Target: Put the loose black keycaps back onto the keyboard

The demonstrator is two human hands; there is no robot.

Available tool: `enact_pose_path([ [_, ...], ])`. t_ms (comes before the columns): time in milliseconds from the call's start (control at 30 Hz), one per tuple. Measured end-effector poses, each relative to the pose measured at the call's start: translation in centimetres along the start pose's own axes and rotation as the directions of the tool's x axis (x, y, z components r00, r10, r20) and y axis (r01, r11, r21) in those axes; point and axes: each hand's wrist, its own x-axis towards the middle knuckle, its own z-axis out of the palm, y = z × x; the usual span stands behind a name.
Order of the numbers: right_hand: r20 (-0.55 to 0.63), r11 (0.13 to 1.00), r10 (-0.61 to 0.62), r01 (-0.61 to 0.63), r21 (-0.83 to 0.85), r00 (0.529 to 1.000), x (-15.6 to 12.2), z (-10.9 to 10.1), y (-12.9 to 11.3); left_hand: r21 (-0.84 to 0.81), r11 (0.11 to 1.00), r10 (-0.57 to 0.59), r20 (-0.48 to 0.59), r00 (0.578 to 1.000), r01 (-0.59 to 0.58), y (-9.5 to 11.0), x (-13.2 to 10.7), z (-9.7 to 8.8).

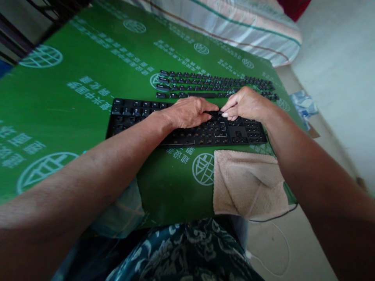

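The left hand (pixel 190 112) lies palm down on the black keyboard (pixel 131 113). Its fingers are stretched flat and close together, pointing toward 3 o'clock, and it grips nothing. The right hand (pixel 247 103) sits just beside it at 3 o'clock with the knuckles raised. Its fingertips (pixel 225 114) are drawn into a narrow pinch that touches the keyboard's upper rows and almost meets the left fingertips. Whether a key sits inside that pinch cannot be told.

The keyboard lies crosswise in the middle of the green printed sheet (pixel 88 66), directly under both hands. Its end at 9 o'clock carries keys. The stretch below the hands and out toward 3 o'clock shows bare sockets (pixel 205 134).

At 12 o'clock from the hands, near the keyboard but apart from it, loose black keys (pixel 216 84) lie in several neat rows on the sheet. At 5 o'clock a beige towel (pixel 243 183) rests on the sheet's near edge and hangs over it. A thin black cable (pixel 278 216) runs under its lower corner.

Farther off at 12 o'clock lies striped bedding (pixel 234 23). At 3 o'clock, past the sheet's edge, there is a blue and white packet (pixel 304 103). At 6 o'clock is the person's dark patterned clothing (pixel 181 249).
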Motion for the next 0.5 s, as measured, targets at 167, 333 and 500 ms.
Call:
enact_pose_path([
  [167,0.064,0.997,0.071,-0.071,0.003,0.995,0.1,-0.5,-0.4,0.020,1.000,-0.001,0.021,1.000,0.001,0.1,0.2,-0.4],
  [333,0.096,0.995,0.084,-0.089,0.049,0.992,0.3,-1.1,-0.7,0.025,1.000,-0.018,0.088,0.996,0.016,0.0,1.1,-1.8],
  [500,0.114,0.994,0.073,-0.082,0.076,0.991,0.6,-1.1,-0.3,-0.011,0.999,-0.037,0.070,0.997,0.038,0.3,2.7,-2.1],
])
